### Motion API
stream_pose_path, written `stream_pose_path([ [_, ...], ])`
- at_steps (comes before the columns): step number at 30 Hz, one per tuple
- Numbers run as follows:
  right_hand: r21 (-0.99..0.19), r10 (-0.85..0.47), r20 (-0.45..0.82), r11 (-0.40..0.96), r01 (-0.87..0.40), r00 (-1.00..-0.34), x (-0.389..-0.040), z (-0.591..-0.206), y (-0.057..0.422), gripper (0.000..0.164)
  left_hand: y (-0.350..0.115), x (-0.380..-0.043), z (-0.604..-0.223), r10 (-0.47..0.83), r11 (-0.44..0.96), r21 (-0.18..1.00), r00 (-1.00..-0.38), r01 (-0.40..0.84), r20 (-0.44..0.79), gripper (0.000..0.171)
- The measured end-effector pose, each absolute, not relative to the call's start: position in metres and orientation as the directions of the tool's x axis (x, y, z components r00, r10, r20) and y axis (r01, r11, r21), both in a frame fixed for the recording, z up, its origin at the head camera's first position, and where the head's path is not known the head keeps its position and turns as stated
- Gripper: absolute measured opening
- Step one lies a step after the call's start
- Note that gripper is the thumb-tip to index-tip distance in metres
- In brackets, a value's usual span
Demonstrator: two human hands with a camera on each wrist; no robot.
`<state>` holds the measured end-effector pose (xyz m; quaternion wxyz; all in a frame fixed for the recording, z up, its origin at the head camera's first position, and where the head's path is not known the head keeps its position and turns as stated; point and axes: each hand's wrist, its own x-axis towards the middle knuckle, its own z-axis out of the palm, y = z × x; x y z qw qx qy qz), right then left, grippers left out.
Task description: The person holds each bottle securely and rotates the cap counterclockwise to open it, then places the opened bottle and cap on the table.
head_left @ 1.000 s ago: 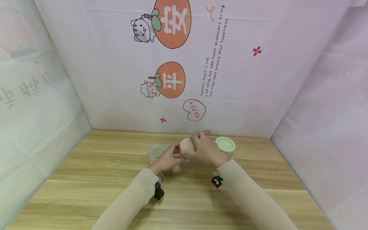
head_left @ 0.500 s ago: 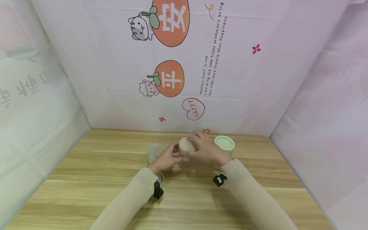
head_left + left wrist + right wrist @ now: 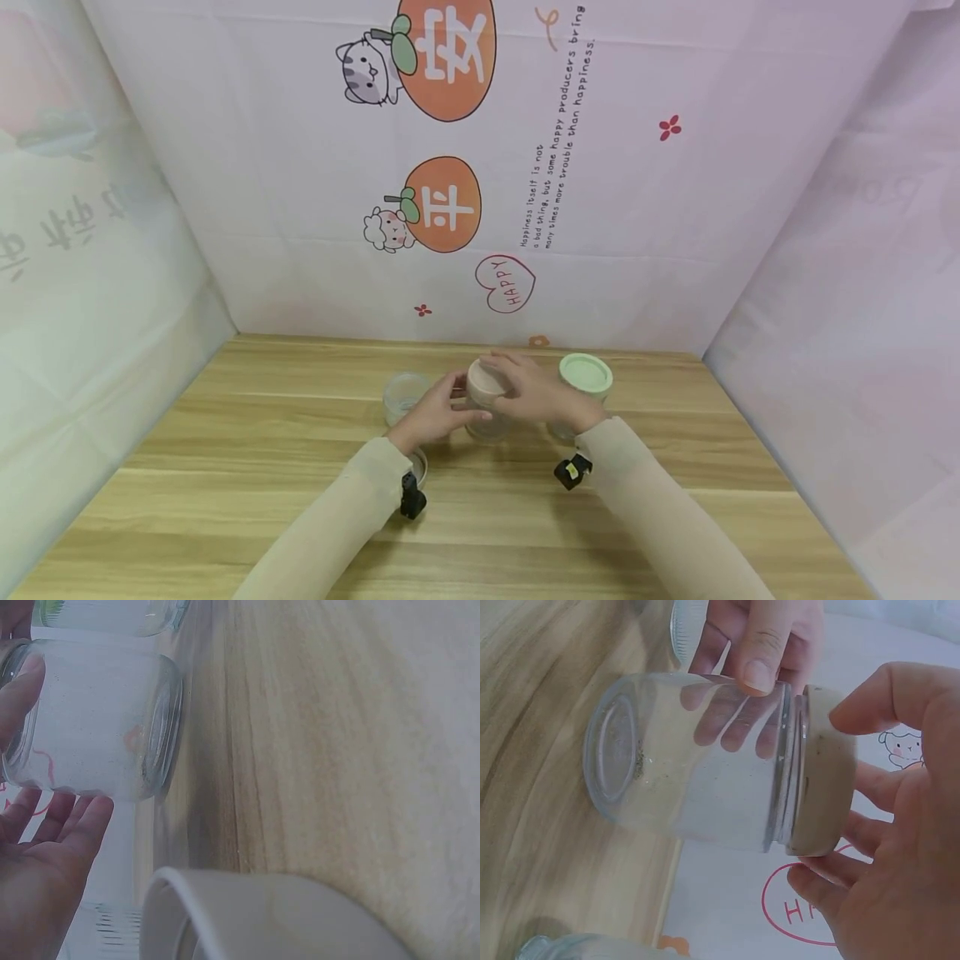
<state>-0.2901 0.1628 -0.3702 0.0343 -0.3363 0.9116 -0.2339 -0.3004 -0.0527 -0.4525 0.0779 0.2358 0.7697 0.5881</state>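
A clear glass jar (image 3: 727, 802) stands upright on the table, with a beige lid (image 3: 825, 780) at its mouth. A thin gap shows between the lid's rim and the glass in the right wrist view. My left hand (image 3: 435, 415) holds the jar near its neck, thumb on the near side and fingers round the far side. From above and the right, my right hand (image 3: 543, 397) grips the lid by its edge with thumb and fingers. Some small dark specks show near the jar's bottom.
An open glass jar (image 3: 403, 398) stands left of the held one. To the right is another jar with a light green lid (image 3: 587, 375). A loose beige lid (image 3: 277, 911) lies near my left wrist. A printed cloth (image 3: 615, 208) walls the wooden table (image 3: 495, 533).
My right hand has turned a little on the lid, its fingers shifting over the top and its wrist moving slightly right. The left hand and the jar hold their place.
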Motion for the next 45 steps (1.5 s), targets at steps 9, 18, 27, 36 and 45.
stream_pose_path([
  [9,-0.394,-0.593,0.152,0.697,-0.599,-0.791,-0.289,-0.375,0.159,0.076,-0.056,-0.286,-0.428,0.487,0.194,0.945,-0.862,0.264,0.141,0.078],
  [18,-0.208,-0.447,0.284,0.835,-0.509,-0.848,-0.287,-0.382,0.149,0.085,-0.057,-0.283,-0.423,0.479,0.216,0.941,-0.868,0.261,0.131,0.078],
  [27,-0.208,-0.388,0.291,0.867,-0.453,-0.875,-0.284,-0.383,0.146,0.091,-0.057,-0.28,-0.42,0.465,0.224,0.945,-0.878,0.24,0.113,0.078],
  [36,-0.219,-0.415,0.298,0.847,-0.485,-0.859,-0.285,-0.384,0.148,0.086,-0.057,-0.285,-0.428,0.46,0.211,0.949,-0.88,0.234,0.115,0.079],
  [45,-0.24,-0.487,0.252,0.805,-0.542,-0.836,-0.288,-0.381,0.154,0.083,-0.055,-0.298,-0.45,0.44,0.223,0.936,-0.885,0.272,0.153,0.079],
])
